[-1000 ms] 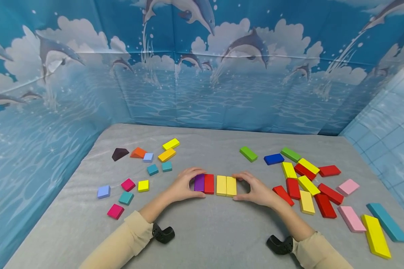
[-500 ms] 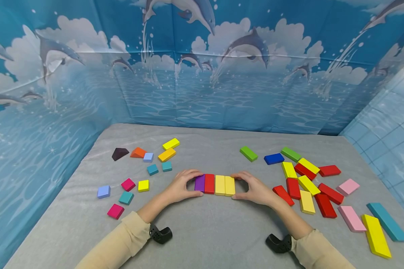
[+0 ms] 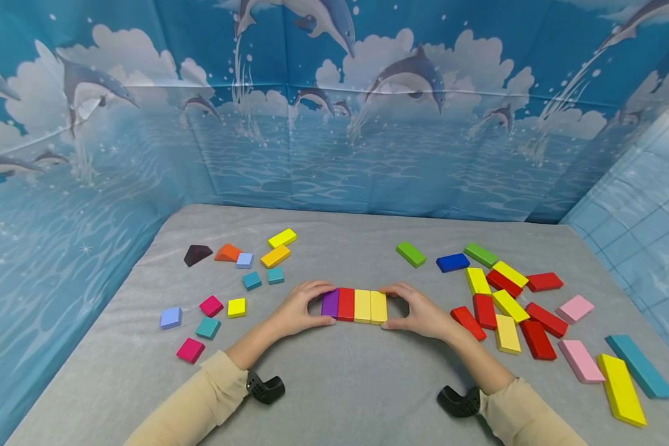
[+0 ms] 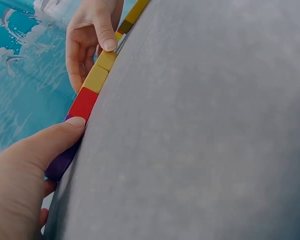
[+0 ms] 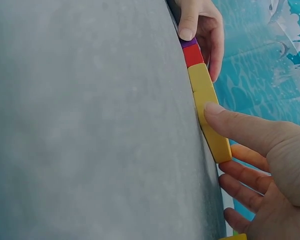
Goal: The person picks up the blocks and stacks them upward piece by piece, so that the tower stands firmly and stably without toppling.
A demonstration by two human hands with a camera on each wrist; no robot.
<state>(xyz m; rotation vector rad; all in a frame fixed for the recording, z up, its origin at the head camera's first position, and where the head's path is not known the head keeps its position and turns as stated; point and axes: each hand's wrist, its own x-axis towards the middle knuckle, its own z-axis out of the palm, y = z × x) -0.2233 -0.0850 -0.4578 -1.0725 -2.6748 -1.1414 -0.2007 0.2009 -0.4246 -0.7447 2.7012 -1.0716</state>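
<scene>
Four-sided flat blocks lie side by side in a row at the table's middle: a purple block [image 3: 330, 304], a red block [image 3: 346, 304] and two pale yellow blocks, the left yellow block [image 3: 362, 306] and the right yellow block [image 3: 378, 307]. My left hand [image 3: 303, 309] pinches the purple block by its near and far ends, its thumb [image 4: 65, 131] at the near edge by the red one. On the other end, my right hand [image 3: 418, 313] pinches the right yellow block between thumb [image 5: 230, 120] and fingers. The far fingertips are partly hidden behind the blocks.
To the left lie small blocks, among them a teal cube [image 3: 209, 327], a magenta cube [image 3: 191, 350] and a dark wedge [image 3: 197, 254]. A loose cluster with a red block [image 3: 538, 340] spreads rightward. A long teal block [image 3: 641, 366] lies at far right.
The gap between the red block and the yellow pair has closed. My right hand has moved slightly left with the yellow blocks; the left hand keeps its place at the purple block.
</scene>
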